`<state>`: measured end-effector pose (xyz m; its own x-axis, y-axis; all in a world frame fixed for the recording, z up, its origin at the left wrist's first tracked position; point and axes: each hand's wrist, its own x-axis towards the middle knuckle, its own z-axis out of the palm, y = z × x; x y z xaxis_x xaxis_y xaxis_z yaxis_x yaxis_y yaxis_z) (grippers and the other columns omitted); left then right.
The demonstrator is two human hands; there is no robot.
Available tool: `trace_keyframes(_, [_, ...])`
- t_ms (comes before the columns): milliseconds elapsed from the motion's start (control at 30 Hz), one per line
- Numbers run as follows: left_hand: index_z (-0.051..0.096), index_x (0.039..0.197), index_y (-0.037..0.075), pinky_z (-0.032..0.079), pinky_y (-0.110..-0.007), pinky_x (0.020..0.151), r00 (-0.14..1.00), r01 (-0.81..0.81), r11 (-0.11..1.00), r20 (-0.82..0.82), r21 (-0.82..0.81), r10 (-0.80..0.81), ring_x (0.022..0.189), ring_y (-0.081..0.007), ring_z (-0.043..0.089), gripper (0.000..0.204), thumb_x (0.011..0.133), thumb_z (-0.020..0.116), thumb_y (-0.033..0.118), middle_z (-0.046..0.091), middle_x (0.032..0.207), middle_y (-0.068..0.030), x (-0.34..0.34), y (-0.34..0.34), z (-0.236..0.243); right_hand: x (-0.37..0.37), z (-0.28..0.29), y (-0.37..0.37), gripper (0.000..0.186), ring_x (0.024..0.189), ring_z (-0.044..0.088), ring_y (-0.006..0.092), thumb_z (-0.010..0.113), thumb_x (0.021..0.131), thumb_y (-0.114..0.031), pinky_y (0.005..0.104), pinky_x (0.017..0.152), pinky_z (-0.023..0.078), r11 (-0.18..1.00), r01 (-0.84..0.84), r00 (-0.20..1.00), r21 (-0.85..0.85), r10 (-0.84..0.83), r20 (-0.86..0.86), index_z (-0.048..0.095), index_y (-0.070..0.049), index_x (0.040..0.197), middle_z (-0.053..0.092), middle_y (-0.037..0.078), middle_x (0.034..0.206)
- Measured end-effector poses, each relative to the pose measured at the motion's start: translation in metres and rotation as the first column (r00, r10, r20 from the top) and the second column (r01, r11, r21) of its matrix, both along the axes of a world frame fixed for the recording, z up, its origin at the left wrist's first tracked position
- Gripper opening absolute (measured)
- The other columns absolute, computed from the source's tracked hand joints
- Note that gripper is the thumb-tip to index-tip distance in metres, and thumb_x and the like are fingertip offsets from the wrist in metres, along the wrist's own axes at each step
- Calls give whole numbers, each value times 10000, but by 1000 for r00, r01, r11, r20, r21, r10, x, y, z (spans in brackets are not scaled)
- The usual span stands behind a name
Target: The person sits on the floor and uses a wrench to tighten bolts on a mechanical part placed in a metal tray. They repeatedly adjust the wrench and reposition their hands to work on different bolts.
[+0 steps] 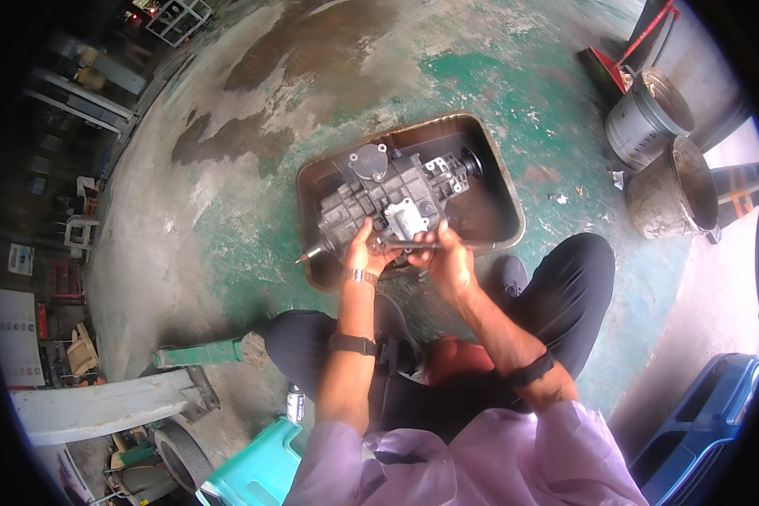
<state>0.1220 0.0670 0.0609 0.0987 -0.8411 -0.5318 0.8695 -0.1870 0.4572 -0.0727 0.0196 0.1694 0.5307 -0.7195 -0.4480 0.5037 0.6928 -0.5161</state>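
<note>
A grey metal gearbox lies tilted in a brown, oil-stained tray on the floor, a shaft poking over the tray's left rim. On its near side sits a lighter silver cover plate with bolt holes. My right hand is closed around the handle of a dark ratchet wrench, held level in front of that plate. Around the wrench's left end, my left hand has its fingers closed, close to the gearbox housing. The fingertips partly hide the wrench's head and the lower housing.
Two dirty buckets and a red dustpan stand at the right. Left of my legs are a green and grey lift arm, a spray can and a turquoise stool. A blue car front is at lower right.
</note>
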Motion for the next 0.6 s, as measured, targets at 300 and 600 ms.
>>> trace_keyframes(300, [581, 949, 46, 495, -375, 588, 919, 48, 975, 372, 216, -128, 772, -232, 615, 153, 844, 576, 158, 627, 862, -98, 55, -16, 31, -14, -33, 1, 263, 800, 618, 198, 499, 914, -319, 337, 724, 526, 978, 17, 993, 209, -41, 111, 524, -59, 941, 591, 124, 1035])
trace_keyframes(600, [551, 902, 63, 434, -343, 448, 885, 55, 902, 398, 427, -242, 598, -230, 593, 216, 856, 561, 274, 630, 754, -118, 42, -51, 7, -19, -78, 20, 384, 764, 589, 208, 423, 927, -388, 356, 685, 526, 879, 37, 993, 475, -84, 79, 464, -66, 1134, 564, 101, 1047])
